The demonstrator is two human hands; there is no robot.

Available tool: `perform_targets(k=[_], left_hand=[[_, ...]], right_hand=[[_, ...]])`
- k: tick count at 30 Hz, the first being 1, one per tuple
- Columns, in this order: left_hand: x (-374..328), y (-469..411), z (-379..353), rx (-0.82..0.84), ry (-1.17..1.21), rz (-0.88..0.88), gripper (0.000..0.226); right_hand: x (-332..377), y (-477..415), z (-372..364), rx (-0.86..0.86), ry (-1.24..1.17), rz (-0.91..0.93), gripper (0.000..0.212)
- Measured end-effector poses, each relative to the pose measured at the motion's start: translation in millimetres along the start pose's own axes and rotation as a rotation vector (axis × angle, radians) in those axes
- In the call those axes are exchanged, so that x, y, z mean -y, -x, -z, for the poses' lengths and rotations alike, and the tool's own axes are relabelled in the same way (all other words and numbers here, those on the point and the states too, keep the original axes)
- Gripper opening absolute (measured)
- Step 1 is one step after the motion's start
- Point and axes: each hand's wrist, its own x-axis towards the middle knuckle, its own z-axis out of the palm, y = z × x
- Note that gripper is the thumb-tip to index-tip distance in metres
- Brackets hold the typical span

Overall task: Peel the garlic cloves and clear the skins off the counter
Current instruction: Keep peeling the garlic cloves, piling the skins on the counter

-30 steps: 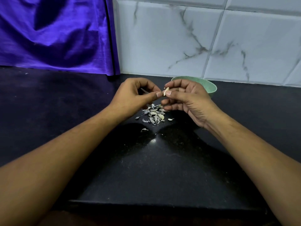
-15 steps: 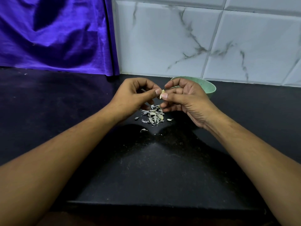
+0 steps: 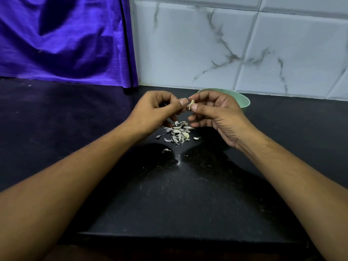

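Right fingers (image 3: 194, 107) clamp the clove (image 3: 192, 104); left fingers (image 3: 181, 102) pinch together at its tip, above the skins (image 3: 178, 133) heaped on the surface (image 3: 169, 194), bowl (image 3: 243, 100) behind. Risk: a hard tug may flick the clove from the grip into the skins, or scatter them.

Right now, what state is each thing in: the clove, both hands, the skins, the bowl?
Small pale garlic clove, held above the counter, pinched from both sides.
Left hand, fingers curled, thumb and forefinger pinching the clove's edge.
Right hand, thumb and forefinger pinching the clove.
Papery grey-white garlic skins, loose heap on the black stone counter, a few strays apart.
Round pale-green bowl, upright behind the right hand, contents hidden.
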Motion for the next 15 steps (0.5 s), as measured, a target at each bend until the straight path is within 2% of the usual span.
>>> perform_targets(k=[8, 15], left_hand=[[1.7, -0.8, 1.1, 0.004, -0.007, -0.020, 0.003], [2.4, 0.2, 0.7, 0.013, 0.015, 0.018, 0.019]], right_hand=[[0.8, 0.0, -2.7, -0.005, 0.030, 0.009, 0.020], [-0.5, 0.8, -2.9, 0.000, 0.123, 0.060, 0.016]])
